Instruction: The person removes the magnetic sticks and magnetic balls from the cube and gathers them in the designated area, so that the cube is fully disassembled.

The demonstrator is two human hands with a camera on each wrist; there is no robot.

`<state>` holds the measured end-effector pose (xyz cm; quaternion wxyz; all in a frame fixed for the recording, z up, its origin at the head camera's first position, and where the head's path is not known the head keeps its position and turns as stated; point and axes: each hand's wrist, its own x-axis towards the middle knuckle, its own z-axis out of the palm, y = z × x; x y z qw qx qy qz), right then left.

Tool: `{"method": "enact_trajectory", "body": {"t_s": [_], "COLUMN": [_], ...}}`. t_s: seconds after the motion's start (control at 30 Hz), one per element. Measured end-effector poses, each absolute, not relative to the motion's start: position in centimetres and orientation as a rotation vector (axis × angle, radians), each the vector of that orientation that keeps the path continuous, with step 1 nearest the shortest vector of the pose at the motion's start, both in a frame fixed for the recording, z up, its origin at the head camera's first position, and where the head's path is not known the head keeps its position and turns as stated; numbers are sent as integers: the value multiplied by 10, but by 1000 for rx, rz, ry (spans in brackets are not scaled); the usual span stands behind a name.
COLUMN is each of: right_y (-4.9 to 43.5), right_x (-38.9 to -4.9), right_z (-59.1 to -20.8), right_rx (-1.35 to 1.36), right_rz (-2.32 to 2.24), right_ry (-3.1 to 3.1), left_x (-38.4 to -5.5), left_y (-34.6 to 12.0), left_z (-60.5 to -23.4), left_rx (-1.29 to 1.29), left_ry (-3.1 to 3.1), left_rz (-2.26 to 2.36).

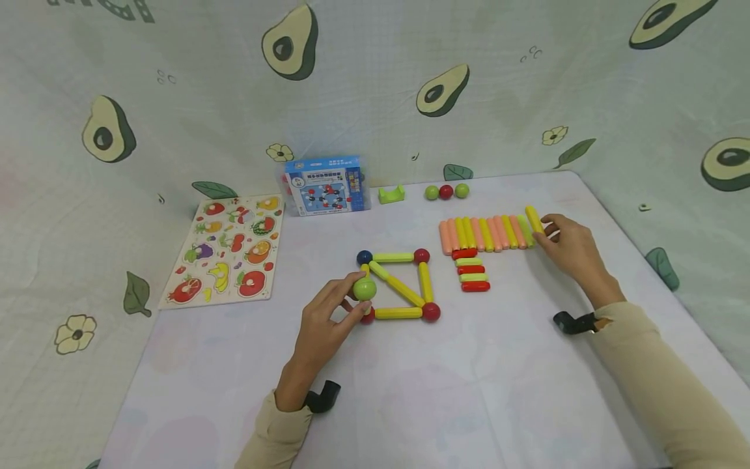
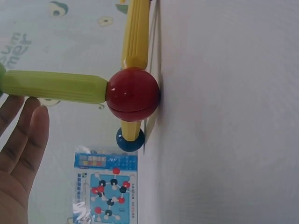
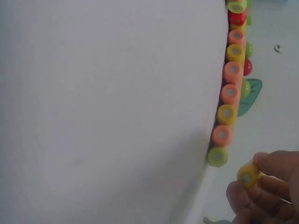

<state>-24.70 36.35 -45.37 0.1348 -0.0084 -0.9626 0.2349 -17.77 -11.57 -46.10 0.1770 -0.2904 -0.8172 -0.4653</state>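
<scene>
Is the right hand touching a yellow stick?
Touching. The right wrist view shows the right hand pinching the yellow stick.

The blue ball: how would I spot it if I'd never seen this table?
Start from the blue-and-white box toward the back of the table. In front of it, slightly right, lies a four-cornered stick frame; the blue ball is its far-left corner. The other three corner balls are red, and the raised ball in the left hand is green.
</scene>
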Motion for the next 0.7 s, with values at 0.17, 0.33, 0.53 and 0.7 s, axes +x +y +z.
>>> {"method": "enact_trajectory", "body": {"t_s": [0.17,0.33,0.53,0.7], "right_y": [370,376,380,373], "right_x": [-252,-258,-262,-260], "right_z": [-459,-462,-465,-456], "right_rx": [-86,-144,-137,-104], "right_rz": [666,690,709,686], "right_ry": [-2848,-2895,-2964,-2979], "left_x": [-178,-179,-178,-179], "left_y": [-116,-116,-116,-116], "left_z": [-464,-466,-465,-463], "left_rx": [-821,-814,-807,-818], "left_ry": [-2306,-2308,-2324,-2316], "left_rz": [-1311,-1307,-1320,-1313]}}
